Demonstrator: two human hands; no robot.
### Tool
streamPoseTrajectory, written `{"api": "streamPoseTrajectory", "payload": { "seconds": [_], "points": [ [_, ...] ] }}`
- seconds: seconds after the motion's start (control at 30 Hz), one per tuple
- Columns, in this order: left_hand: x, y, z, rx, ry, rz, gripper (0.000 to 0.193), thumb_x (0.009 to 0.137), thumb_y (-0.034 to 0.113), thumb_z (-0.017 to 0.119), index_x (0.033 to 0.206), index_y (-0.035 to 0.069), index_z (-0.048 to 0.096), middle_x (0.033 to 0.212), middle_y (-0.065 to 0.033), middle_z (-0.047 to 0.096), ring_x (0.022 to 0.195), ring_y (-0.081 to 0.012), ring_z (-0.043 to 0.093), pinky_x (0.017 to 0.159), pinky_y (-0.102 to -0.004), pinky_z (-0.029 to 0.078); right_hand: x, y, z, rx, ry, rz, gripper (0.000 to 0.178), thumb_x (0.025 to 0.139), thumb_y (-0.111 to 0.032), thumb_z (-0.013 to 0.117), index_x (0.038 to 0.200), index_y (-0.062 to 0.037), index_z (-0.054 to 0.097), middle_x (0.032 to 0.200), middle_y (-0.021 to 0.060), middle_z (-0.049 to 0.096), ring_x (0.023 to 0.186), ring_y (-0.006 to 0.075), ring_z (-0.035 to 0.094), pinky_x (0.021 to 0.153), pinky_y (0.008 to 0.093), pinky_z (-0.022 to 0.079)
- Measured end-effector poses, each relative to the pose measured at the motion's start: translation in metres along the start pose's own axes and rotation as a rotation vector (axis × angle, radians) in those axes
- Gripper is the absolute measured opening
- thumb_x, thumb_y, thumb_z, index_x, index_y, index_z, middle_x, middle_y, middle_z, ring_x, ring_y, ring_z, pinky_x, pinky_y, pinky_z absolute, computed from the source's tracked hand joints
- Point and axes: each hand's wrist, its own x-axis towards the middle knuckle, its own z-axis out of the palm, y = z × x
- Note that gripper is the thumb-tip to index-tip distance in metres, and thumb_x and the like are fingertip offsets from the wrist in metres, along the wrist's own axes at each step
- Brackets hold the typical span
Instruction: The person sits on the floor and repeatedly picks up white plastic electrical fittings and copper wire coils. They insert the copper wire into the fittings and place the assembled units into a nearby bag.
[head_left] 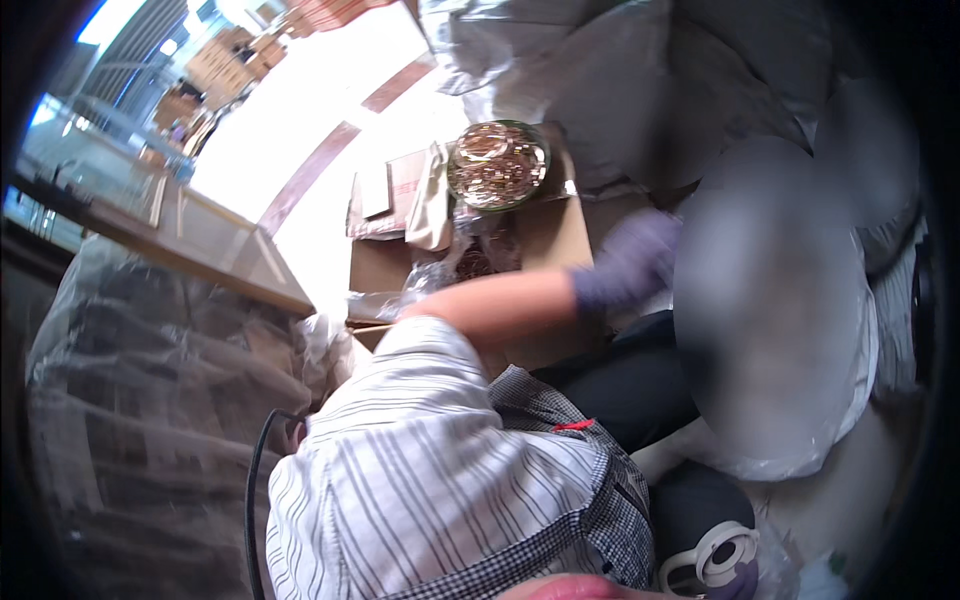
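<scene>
My left arm, in a striped sleeve, stretches across to the right. Its hand in a purple glove (635, 260) is smeared by motion and meets the edge of a large pale, rounded plastic-covered bundle (780, 340), also blurred. How the left fingers lie cannot be made out. Low at the right, part of my gloved right hand (738, 582) shows against a white tape dispenser (690, 568) with a round ring, and seems closed on it. Beyond the left arm stands an open cardboard box (562, 235). On its far edge rests a round green-rimmed dish (500, 165) full of shiny copper-coloured pieces.
Inside the box are clear plastic and more coppery pieces. A beige cloth-like strip (430, 205) and a brown flap lie at its left. Grey plastic sheeting (590, 80) covers the far right. Clear-wrapped goods (150, 400) and a wooden bar (210, 250) stand at the left.
</scene>
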Motion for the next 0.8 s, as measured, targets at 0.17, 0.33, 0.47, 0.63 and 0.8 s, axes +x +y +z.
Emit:
{"api": "streamPoseTrajectory", "payload": {
  "seconds": [0.17,0.33,0.47,0.63,0.8],
  "points": [
    [0.028,0.163,0.161,-0.598,-0.129,0.461,0.081,0.071,0.062,0.078,0.124,0.003,0.058,0.117,-0.0186,0.059,0.109,-0.0376,0.059,0.094,-0.049,0.048,0.014,0.0,0.013,0.036,0.041,-0.032,0.034,0.102,-0.024,0.054,0.122,0.0036,0.058,0.12,0.0201,0.064,0.106,0.0345,0.065,0.092,0.0421,0.053],
    [0.002,0.24,0.231,-0.561,-0.393,0.492,0.086,0.054,0.069,0.08,0.108,0.004,0.061,0.11,-0.0154,0.059,0.103,-0.035,0.06,0.087,-0.0466,0.048,0.01,0.008,0.009,0.036,0.068,0.008,0.034,0.101,-0.022,0.055,0.123,0.0042,0.059,0.12,0.0203,0.065,0.106,0.0341,0.065,0.094,0.0416,0.053],
    [0.0,0.257,0.234,-0.665,-0.428,0.517,0.085,0.056,0.063,0.083,0.116,0.007,0.062,0.114,-0.0154,0.06,0.108,-0.0359,0.059,0.086,-0.0479,0.05,-0.021,0.032,-0.017,-0.036,0.086,0.099,0.034,0.1,-0.02,0.056,0.123,0.0047,0.061,0.119,0.0205,0.065,0.106,0.0338,0.065,0.094,0.0411,0.052],
    [0.009,0.256,0.199,-1.152,-0.541,0.231,0.066,0.08,0.052,0.082,0.127,0.01,0.062,0.137,-0.0206,0.053,0.127,-0.0404,0.05,0.106,-0.0499,0.042,-0.029,0.049,-0.053,0.002,0.031,0.389,0.035,0.099,-0.018,0.058,0.124,0.0053,0.062,0.119,0.0207,0.066,0.107,0.0334,0.065,0.096,0.0406,0.052],
    [0.028,0.266,0.198,-1.237,-0.576,0.069,0.026,0.077,0.027,0.085,0.097,0.012,0.076,0.123,-0.0096,0.064,0.124,-0.0321,0.053,0.113,-0.0492,0.034,0.001,0.029,-0.038,0.929,0.295,0.921,0.028,0.096,0.0,0.06,0.123,0.0025,0.062,0.101,0.0071,0.067,0.095,0.016,0.064,0.083,0.0305,0.053]
  ]
}}
